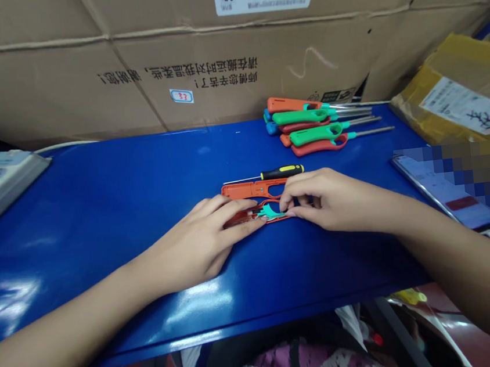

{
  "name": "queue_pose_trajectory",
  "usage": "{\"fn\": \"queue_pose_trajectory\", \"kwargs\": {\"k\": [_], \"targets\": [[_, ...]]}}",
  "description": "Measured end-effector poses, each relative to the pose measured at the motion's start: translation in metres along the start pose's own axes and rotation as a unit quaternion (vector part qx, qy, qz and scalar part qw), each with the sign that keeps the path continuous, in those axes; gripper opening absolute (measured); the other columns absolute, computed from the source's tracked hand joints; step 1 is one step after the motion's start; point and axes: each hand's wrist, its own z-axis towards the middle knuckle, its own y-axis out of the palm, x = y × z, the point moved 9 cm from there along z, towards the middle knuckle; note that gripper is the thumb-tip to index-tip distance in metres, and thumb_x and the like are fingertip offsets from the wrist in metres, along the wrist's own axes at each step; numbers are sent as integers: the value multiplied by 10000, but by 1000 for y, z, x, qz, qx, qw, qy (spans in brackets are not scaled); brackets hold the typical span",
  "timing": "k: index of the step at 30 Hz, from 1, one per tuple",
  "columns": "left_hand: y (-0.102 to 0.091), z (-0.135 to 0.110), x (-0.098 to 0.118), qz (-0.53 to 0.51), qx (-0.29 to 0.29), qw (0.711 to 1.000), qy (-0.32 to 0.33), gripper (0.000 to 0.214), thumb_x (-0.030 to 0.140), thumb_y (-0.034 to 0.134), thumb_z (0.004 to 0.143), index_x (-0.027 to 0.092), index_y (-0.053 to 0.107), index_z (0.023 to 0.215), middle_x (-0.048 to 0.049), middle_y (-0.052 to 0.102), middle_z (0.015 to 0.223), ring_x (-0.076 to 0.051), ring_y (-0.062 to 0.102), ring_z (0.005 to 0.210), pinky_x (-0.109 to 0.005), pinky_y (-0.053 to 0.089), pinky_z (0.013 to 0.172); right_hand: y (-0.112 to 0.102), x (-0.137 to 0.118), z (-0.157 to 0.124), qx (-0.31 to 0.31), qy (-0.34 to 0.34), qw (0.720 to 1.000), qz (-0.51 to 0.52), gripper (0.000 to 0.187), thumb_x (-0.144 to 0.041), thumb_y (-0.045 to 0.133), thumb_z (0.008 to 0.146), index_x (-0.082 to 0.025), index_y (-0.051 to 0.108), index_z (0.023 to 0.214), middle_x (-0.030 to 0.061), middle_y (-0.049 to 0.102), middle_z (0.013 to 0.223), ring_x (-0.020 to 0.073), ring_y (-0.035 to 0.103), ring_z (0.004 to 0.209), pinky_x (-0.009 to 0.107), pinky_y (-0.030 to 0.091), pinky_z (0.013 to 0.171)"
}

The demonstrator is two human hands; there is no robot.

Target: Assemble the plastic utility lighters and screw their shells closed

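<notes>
On the blue table lies an opened orange-red lighter in two halves. The nearer half (236,219) holds a green trigger (268,211) and small inner parts. My left hand (208,231) grips this half at its left part, with fingertips beside the trigger. At its right end my right hand (317,199) is closed in a pinch near the trigger's tip; what sits between those fingertips is too small to make out. Just behind lies the other shell half (241,191), its right end partly covered by my right hand. A screwdriver (282,172) with a black and yellow handle rests beyond it.
Several assembled lighters (314,134) are piled at the back right. A phone (452,197) lies on the right, below a taped carton (458,91). A power strip (3,179) is at the left. A large cardboard box (64,91) walls the back.
</notes>
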Motion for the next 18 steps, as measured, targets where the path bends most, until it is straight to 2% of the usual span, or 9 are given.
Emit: {"fn": "queue_pose_trajectory", "kwargs": {"k": [8,12,18], "targets": [[2,-1,-1,0,-4,1000,-10,602,100,488,942,292,504,1512,-148,508,1512,-333,531,1223,-491,516,957,2,11,1,-8,76,997,28,150,-139,604,880,-180,744,916,15,713,800,109,531,601,235,394,553],[1,0,-2,0,-4,1000,-13,578,105,470,950,286,520,1497,-145,520,1494,-315,537,1185,-465,524,930,3,5,4,5,56,998,19,143,-118,592,856,-172,722,881,-10,633,696,108,497,577,231,391,553],[1,-2,-2,6,-6,1000,-8,571,109,448,965,272,499,1509,-152,518,1491,-319,554,1162,-473,521,911,-3,11,3,15,64,997,39,113,-176,617,869,-175,725,902,1,651,747,110,525,610,237,399,566]]}}
